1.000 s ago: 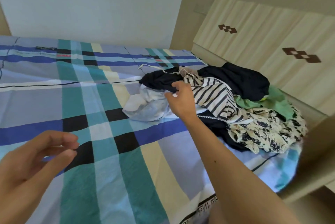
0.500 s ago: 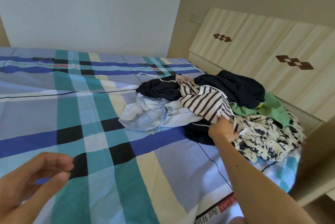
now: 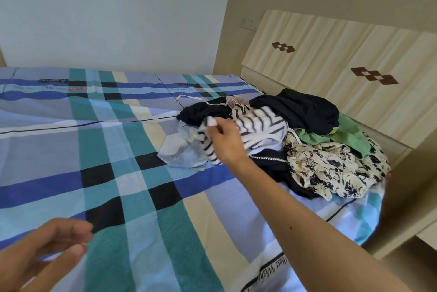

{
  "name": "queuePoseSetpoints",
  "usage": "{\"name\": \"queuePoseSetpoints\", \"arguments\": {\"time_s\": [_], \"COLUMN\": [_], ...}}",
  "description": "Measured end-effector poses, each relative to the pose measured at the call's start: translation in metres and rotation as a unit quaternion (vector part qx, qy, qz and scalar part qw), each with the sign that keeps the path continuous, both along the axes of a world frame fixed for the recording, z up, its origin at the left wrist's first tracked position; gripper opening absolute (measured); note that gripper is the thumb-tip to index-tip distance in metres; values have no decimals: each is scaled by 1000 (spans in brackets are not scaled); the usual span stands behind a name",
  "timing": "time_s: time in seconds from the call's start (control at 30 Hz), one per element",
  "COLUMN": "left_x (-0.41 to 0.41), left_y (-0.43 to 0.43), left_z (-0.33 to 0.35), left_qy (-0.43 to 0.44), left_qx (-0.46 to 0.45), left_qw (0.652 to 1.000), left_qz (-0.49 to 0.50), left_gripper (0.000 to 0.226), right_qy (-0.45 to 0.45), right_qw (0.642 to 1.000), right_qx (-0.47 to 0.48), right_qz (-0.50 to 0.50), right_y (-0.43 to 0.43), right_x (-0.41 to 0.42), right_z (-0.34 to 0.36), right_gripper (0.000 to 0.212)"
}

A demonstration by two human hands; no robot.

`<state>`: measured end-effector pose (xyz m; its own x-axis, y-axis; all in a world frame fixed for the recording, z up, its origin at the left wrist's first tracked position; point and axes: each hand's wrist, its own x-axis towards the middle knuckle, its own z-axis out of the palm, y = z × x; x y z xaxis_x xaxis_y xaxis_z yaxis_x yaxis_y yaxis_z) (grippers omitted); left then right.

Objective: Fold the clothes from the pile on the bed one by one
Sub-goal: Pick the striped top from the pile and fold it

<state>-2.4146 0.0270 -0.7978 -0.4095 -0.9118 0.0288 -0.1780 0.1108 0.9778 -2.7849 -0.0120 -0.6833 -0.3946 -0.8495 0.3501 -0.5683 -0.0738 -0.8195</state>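
Right hand (image 3: 225,142) outstretched, pinch grip on striped garment (image 3: 260,131).

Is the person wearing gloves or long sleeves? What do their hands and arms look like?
No gloves and no sleeves that show. The left hand and the right hand are bare, with no rings. The right forearm is bare as far as the picture goes: no sleeve, no watch, no bracelet, just one tiny mole. On the left, only the hand shows.
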Motion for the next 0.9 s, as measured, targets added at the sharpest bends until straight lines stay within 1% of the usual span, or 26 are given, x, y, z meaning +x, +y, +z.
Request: {"name": "queuePoseSetpoints", "arguments": {"time_s": [0.03, 0.07, 0.1, 0.13, 0.2, 0.23, 0.27, 0.3, 0.4, 0.43, 0.47, 0.5, 0.53, 0.57, 0.63, 0.67, 0.73, 0.77, 0.8, 0.83, 0.9], "left_x": [5, 2, 1, -1, -11, -15, -15, -13, -4, 1, 5, 8, 11, 14, 25, 33, 49, 57, 63, 71, 84], "left_y": [8, 6, 6, 14, 28, 33, 33, 33, 38, 40, 41, 40, 40, 40, 37, 34, 25, 21, 17, 13, 9], "left_z": [6, 17, 25, 36, 61, 70, 72, 73, 83, 89, 95, 98, 104, 110, 117, 121, 126, 129, 134, 137, 145], "left_qy": [-12, -29, -64, -53, -14, 18, 34, 27, 9, 6, 12, 15, 15, 16, 64, 94, 135, 152, 169, 179, 187], "left_qx": [8, 3, -24, -36, -60, -50, -48, -57, -134, -145, -149, -150, -150, -143, -105, -82, -56, -51, -49, -53, -64], "left_qw": [1000, 999, 998, 998, 998, 998, 997, 997, 983, 979, 975, 970, 965, 960, 958, 954, 937, 927, 918, 911, 903], "left_qz": [-17, -24, -6, 1, 30, 34, 47, 52, 123, 141, 166, 189, 216, 240, 258, 272, 318, 339, 356, 367, 382], "left_gripper": [27, 23, 46, 59, 52, 57, 68, 71, 36, 30, 23, 13, 9, 15, 16, 14, 6, 8, 10, 12, 10], "right_qy": [-4, -15, -31, -52, -81, -93, -107, -120, -136, -141, -146, -145, -132, -110, -57, -20, 88, 151, 209, 253, 295], "right_qw": [999, 997, 993, 986, 963, 946, 924, 901, 846, 832, 826, 832, 849, 870, 904, 912, 908, 902, 899, 901, 906], "right_qx": [-2, -3, -2, 5, 33, 49, 63, 74, 88, 87, 82, 74, 60, 44, 36, 53, 124, 153, 156, 138, 96], "right_qz": [40, 77, 115, 156, 254, 308, 361, 409, 509, 530, 538, 530, 509, 479, 422, 406, 390, 375, 351, 324, 288], "right_y": [4, 8, 14, 21, 41, 52, 62, 71, 87, 88, 88, 85, 80, 74, 61, 56, 48, 46, 43, 40, 35], "right_x": [27, 53, 79, 103, 149, 170, 187, 203, 231, 235, 237, 236, 232, 227, 211, 202, 186, 180, 175, 170, 162], "right_z": [8, 13, 18, 21, 27, 29, 32, 35, 49, 54, 57, 59, 59, 58, 52, 47, 32, 21, 9, -3, -24], "right_gripper": [27, 27, 27, 26, 19, 16, 13, 13, 19, 21, 23, 24, 25, 28, 39, 44, 55, 59, 60, 57, 40]}}
